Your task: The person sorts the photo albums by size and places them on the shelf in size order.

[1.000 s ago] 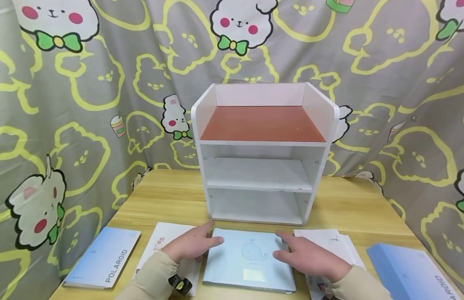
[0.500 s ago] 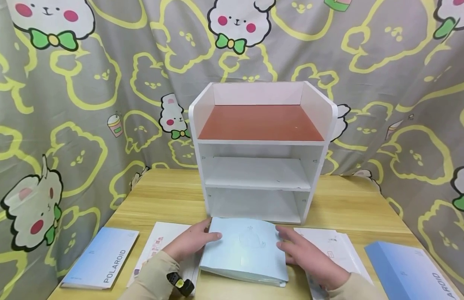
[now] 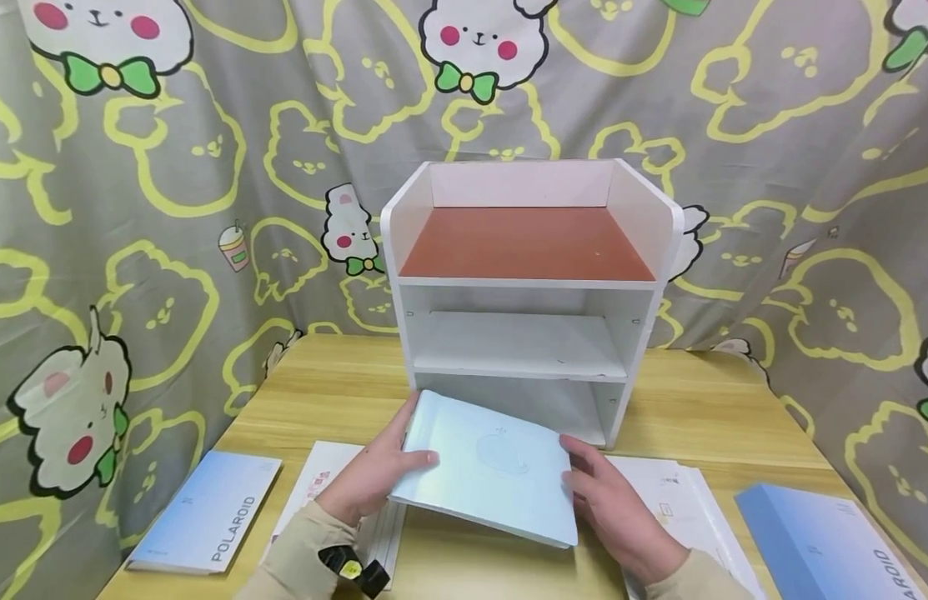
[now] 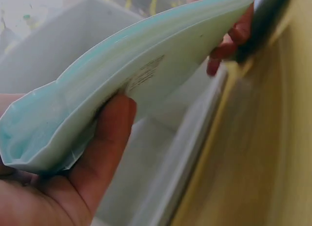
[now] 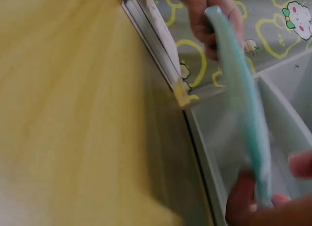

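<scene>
A pale blue notebook with a whale drawing is held lifted off the wooden table, tilted with its far edge raised toward the lowest opening of the white three-tier shelf. My left hand grips its left edge, thumb on top, fingers under it. My right hand grips its right edge. In the left wrist view the notebook bends slightly. In the right wrist view it appears edge-on before the shelf.
A blue "POLAROID" booklet lies at the front left and another at the front right. White paper sheets lie left and right of the hands. A patterned curtain hangs behind the shelf.
Both hands have lifted the notebook off the table and carried it forward and up toward the shelf's bottom opening, its far edge rising.
</scene>
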Motion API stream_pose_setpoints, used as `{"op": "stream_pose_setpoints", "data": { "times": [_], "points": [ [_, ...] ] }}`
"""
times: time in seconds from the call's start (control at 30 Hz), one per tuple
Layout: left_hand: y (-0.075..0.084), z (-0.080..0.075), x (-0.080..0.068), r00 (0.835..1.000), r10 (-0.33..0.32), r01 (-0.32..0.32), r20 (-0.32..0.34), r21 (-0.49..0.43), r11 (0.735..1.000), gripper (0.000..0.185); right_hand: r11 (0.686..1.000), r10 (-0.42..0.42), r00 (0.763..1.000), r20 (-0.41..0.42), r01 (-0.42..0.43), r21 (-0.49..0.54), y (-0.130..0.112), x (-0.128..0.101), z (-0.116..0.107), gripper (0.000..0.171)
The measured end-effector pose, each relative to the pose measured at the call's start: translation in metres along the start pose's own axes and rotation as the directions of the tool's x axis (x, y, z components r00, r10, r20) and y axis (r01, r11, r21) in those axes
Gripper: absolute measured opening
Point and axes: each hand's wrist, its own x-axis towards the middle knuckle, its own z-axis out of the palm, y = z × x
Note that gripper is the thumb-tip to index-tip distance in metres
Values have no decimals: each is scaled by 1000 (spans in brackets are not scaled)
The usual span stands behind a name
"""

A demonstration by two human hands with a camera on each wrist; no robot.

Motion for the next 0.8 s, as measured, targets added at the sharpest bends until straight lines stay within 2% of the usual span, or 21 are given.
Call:
{"op": "stream_pose_setpoints", "data": {
  "times": [0.1,0.17,0.2,0.27,0.33,0.4,0.5,0.57,0.63,0.67,0.73,0.8],
  "points": [
    [11,5,-2,998,65,-65,15,-18,998,102,997,-38,999,38,41,-61,-7,-2,-1,74],
    [18,10,-4,995,101,-101,-10,-1,995,102,980,-90,995,47,97,-173,-14,-5,-1,84],
    [21,13,-5,992,119,-118,-33,24,993,101,960,-125,991,45,132,-245,-18,-7,-1,88],
    [28,17,-6,984,152,-142,-96,106,984,99,901,-188,981,44,190,-390,-27,-11,-1,93],
    [37,20,-8,970,190,-155,-154,213,965,96,827,-257,964,67,255,-501,-36,-13,-3,96],
    [47,23,-9,954,225,-156,-196,314,936,93,777,-297,950,95,299,-554,-45,-14,-7,97],
    [62,27,-12,936,271,-159,-224,419,894,92,756,-336,931,140,356,-549,-56,-14,-12,97],
    [69,31,-12,923,313,-181,-223,467,865,93,742,-362,922,136,373,-557,-64,-14,-13,96],
    [73,34,-10,899,377,-217,-222,522,825,94,724,-412,905,108,397,-565,-72,-15,-13,93],
    [75,35,-9,880,419,-240,-222,553,798,94,704,-449,889,86,411,-579,-76,-16,-12,92],
    [78,38,-6,826,515,-289,-227,614,735,94,663,-529,847,46,447,-601,-81,-17,-10,89],
    [80,40,-4,754,614,-336,-235,665,667,92,604,-617,786,30,498,-622,-83,-17,-9,87]
  ]
}}
